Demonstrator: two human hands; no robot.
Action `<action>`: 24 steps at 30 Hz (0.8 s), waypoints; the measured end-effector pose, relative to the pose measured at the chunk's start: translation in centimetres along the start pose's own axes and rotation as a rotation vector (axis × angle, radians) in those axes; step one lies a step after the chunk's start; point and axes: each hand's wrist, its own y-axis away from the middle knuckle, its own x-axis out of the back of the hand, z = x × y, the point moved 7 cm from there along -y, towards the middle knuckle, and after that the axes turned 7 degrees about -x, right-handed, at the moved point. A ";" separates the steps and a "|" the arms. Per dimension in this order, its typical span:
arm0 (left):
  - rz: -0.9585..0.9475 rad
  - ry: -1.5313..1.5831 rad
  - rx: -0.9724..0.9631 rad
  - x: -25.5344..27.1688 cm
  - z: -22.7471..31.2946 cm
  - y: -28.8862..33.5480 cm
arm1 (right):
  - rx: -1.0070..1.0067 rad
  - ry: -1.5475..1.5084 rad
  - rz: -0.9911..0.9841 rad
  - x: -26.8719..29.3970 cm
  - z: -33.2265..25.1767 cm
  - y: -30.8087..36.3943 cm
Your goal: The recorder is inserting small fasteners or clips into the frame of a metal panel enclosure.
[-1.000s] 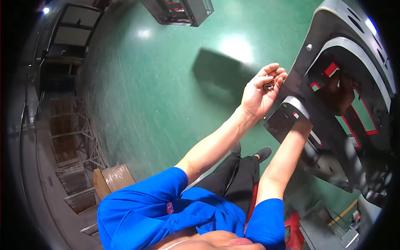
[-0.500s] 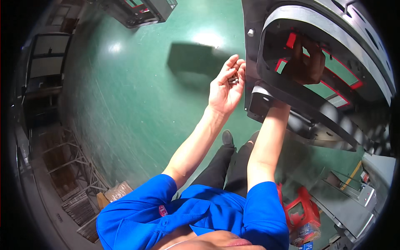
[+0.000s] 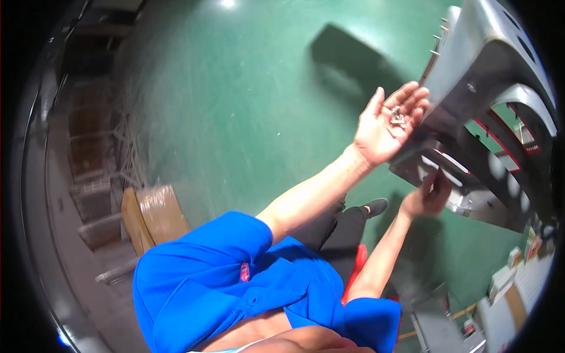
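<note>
Beside the frame (image 3: 465, 82) at right, your open left hand (image 3: 379, 132) carries seemingly unfitted metal pieces (image 3: 398, 120); your right hand (image 3: 427, 199) curls, contents unclear.

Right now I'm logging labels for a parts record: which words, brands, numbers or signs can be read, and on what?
None can be read.
Small pink-red mark on the blue shirt: too blurred.
Small metal pieces in the open left hand: too small to show any.
Grey metal housing: no lettering visible.

At left, a brown carton (image 3: 163, 213) borders green floor (image 3: 235, 117).
</note>
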 end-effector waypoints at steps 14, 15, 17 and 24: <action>-0.038 -0.194 -0.217 -2.0 -1.8 -0.7 | 0.592 0.401 -0.640 -7.5 -12.0 -2.0; 0.013 -0.131 -0.219 -1.4 -2.1 -1.2 | 0.601 0.441 -0.639 -7.4 -11.3 -2.3; 0.005 -0.146 -0.242 -0.5 -1.9 -0.9 | 0.460 0.286 -0.694 -5.7 -10.8 -2.7; 0.057 -0.053 -0.211 1.7 -2.5 -0.2 | 0.158 -0.177 -0.490 0.8 -12.1 -15.7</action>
